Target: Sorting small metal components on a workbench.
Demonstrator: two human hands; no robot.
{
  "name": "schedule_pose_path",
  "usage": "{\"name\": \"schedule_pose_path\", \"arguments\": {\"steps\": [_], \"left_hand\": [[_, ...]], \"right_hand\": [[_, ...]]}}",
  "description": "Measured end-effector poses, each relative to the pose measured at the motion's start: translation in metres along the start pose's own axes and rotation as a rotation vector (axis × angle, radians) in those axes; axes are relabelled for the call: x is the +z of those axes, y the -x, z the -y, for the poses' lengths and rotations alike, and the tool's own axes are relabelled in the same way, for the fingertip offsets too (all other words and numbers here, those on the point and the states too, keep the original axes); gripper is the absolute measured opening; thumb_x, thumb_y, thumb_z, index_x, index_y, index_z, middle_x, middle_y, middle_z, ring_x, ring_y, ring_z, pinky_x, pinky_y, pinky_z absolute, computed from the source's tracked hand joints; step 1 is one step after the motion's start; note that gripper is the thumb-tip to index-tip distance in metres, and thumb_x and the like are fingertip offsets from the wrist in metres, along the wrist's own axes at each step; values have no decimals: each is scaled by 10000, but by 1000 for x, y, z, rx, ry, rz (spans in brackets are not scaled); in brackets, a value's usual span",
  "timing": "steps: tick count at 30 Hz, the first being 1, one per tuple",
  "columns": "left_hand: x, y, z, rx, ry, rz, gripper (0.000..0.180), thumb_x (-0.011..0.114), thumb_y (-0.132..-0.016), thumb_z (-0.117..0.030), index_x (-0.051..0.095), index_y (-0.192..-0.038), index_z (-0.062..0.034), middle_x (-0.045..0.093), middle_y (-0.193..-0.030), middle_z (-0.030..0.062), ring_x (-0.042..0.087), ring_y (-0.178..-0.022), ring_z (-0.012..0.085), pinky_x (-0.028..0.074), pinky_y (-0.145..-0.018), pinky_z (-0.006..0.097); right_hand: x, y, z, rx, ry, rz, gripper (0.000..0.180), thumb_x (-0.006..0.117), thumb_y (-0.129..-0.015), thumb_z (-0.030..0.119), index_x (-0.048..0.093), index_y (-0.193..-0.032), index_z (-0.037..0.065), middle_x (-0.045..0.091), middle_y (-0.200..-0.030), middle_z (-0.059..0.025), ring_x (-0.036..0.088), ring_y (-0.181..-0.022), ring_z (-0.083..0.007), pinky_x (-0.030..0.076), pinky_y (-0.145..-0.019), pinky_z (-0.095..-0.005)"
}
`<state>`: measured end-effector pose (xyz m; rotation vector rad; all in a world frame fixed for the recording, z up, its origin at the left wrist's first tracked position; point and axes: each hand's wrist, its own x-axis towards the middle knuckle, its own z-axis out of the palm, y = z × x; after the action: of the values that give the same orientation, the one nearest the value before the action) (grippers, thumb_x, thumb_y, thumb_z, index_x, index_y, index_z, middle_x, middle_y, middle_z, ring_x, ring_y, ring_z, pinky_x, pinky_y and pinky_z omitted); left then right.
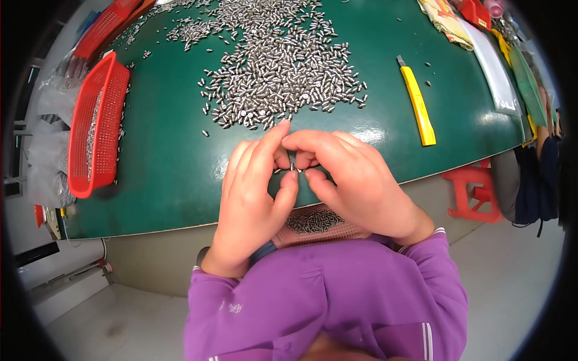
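Note:
Both hands meet just inside the near edge of the green table (pixel 162 180). My left hand (pixel 247 180) is curled, with a small silvery metal part (pixel 292 166) at its thumb tip. My right hand (pixel 355 171) is bent in toward it, thumb and fingers drawn together; its fingers hide whatever lies between them. Just beyond my fingertips spreads a large heap of small pointed metal parts (pixel 277 72). Several pieces at its near edge show pale round ends. Below the table edge, a pink perforated basket (pixel 343 230) with more metal parts sits by my lap.
A red perforated basket (pixel 108 144) holding small parts leans at the left. To the right lies a yellow utility knife (pixel 418 108) with its blade showing. Clear plastic bags (pixel 497 72) lie along the right table edge. A red stool (pixel 475 192) stands below on the floor.

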<state>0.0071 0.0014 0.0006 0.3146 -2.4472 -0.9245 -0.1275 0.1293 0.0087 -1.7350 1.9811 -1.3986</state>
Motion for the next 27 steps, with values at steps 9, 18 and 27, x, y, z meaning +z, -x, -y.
{"name": "schedule_pose_path", "arguments": {"steps": [9, 18, 27], "left_hand": [[-8, 4, 0, -16, 89, 49, 798, 672, -758, 108, 438, -1512, -12, 615, -980, 86, 589, -930, 259, 507, -867, 389], [-6, 9, 0, -73, 74, 0, 773, 663, -809, 141, 417, -1527, -10, 617, -985, 96, 604, -902, 252, 520, -838, 389], [-4, 9, 0, -32, 67, -23, 766, 684, -798, 134, 443, -1509, -14, 625, -978, 92, 604, -882, 251, 518, -818, 384]], "right_hand": [[-1, 2, 2, 67, 17, 49, 556, 720, -776, -78, 581, -1301, 44, 681, -1095, -113, 694, -943, -255, 572, -827, -378], [4, 1, 5, 48, 66, 19, 577, 757, -765, -44, 574, -1303, 53, 690, -1034, -94, 691, -929, -249, 559, -802, -376], [5, 0, 3, 23, 81, 10, 568, 763, -760, -34, 580, -1290, 52, 697, -1027, -84, 695, -920, -244, 554, -791, -375]]}}
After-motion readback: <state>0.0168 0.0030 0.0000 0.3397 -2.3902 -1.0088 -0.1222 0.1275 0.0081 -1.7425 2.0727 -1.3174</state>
